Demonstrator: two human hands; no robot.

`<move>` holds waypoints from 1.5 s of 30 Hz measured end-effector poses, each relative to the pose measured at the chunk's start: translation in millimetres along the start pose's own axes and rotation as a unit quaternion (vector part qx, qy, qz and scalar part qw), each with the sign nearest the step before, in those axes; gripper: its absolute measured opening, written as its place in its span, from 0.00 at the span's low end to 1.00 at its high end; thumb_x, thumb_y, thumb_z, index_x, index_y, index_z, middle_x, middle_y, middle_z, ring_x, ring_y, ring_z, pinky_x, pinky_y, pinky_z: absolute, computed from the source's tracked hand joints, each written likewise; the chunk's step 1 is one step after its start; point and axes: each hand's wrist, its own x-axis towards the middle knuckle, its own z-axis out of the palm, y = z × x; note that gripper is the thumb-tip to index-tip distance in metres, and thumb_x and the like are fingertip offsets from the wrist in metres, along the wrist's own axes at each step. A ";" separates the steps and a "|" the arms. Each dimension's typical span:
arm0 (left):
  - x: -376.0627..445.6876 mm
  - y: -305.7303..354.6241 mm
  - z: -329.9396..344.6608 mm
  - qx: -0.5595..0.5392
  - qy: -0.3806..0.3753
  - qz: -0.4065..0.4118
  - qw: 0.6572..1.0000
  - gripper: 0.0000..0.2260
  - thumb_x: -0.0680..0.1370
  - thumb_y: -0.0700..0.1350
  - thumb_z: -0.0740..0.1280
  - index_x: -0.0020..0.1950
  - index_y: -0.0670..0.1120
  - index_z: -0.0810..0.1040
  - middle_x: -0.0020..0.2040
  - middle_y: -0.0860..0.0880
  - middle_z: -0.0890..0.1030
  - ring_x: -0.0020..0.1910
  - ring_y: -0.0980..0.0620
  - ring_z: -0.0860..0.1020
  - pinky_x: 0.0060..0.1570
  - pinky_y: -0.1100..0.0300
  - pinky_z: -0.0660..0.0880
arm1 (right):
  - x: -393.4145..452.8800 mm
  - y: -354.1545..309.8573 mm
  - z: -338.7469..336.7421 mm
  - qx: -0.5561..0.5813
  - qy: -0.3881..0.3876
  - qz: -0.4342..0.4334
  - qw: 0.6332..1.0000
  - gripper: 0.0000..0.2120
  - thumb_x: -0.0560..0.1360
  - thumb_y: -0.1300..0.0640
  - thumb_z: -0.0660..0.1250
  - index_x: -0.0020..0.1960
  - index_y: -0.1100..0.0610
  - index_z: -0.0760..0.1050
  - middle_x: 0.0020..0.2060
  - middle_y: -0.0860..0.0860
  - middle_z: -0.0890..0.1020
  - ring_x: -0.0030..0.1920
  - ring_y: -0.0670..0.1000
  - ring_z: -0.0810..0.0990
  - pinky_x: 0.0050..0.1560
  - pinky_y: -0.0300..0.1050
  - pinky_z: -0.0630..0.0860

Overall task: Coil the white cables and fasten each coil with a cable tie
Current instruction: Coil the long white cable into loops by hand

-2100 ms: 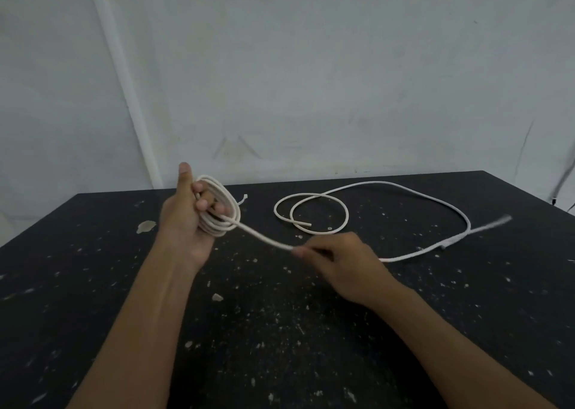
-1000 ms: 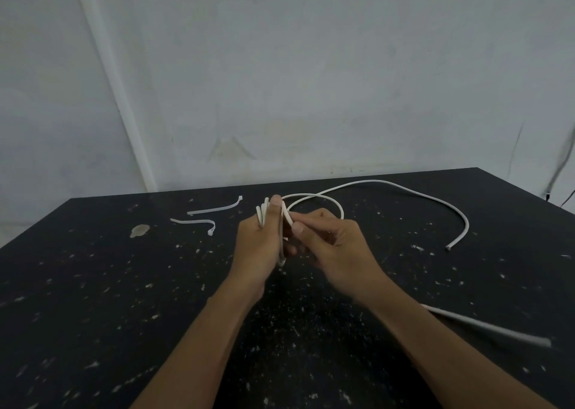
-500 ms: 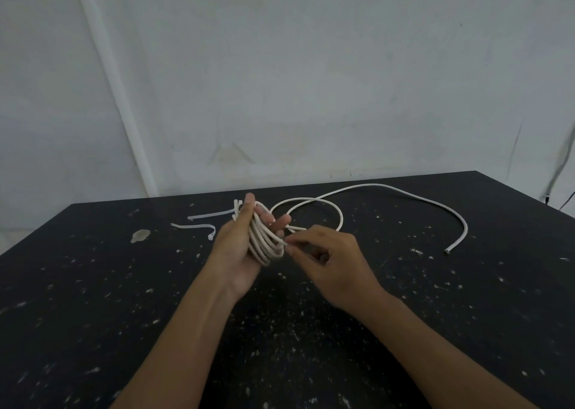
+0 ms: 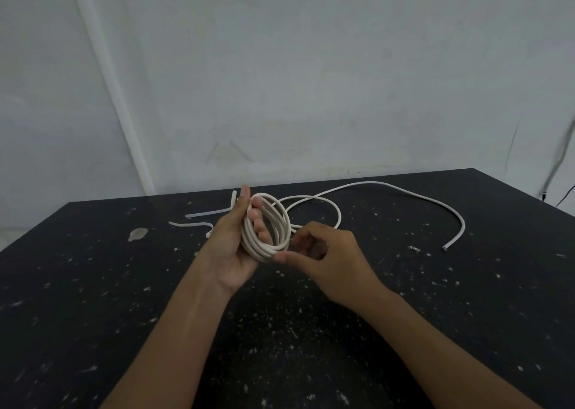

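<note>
Left hand: wrapped through the coil, holding loops together above tabletop.
Right hand: thumb touching coil's lower edge, fingers curled, likely tucking the end.
Cable ties: waiting nearby.
Second cable: uncoiled behind.

Words: none to read.
Numbers: none to read.
Cable coil: plain white, no print.
Bench: only pale specks.

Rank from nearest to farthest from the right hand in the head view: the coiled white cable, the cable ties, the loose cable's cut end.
1. Coiled white cable, touching the right hand, held in the left hand.
2. Thin white cable ties, far-left on the table.
3. Loose white cable's cut end, far right.
</note>
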 end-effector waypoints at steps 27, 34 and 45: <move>-16.3 -12.0 13.3 0.192 -0.080 -0.123 0.970 0.20 0.79 0.61 0.64 0.36 0.46 0.74 0.21 0.55 0.65 0.16 0.60 0.63 0.20 0.66 0.63 | -0.1 1.6 -5.2 -0.060 -0.134 -0.062 0.987 0.56 0.64 0.53 0.85 0.81 0.42 0.55 0.72 0.44 0.70 0.71 0.45 0.73 0.69 0.50 0.76; -13.6 -12.1 7.8 0.193 -0.082 -0.124 0.970 0.20 0.75 0.62 0.65 0.34 0.47 0.74 0.21 0.54 0.67 0.17 0.59 0.65 0.23 0.65 0.69 | 1.2 5.7 -0.7 -0.092 -0.050 -0.109 0.989 0.39 0.68 0.50 0.83 0.74 0.44 0.69 0.63 0.45 0.79 0.59 0.46 0.80 0.58 0.48 0.79; 2.2 -1.1 -9.4 0.134 -0.028 -0.001 0.991 0.15 0.78 0.55 0.66 0.37 0.47 0.72 0.20 0.54 0.64 0.16 0.59 0.61 0.20 0.65 0.64 | 2.4 6.4 -7.0 -0.130 -0.097 0.071 0.984 0.49 0.70 0.45 0.82 0.80 0.33 0.55 0.52 0.40 0.82 0.45 0.41 0.81 0.54 0.48 0.83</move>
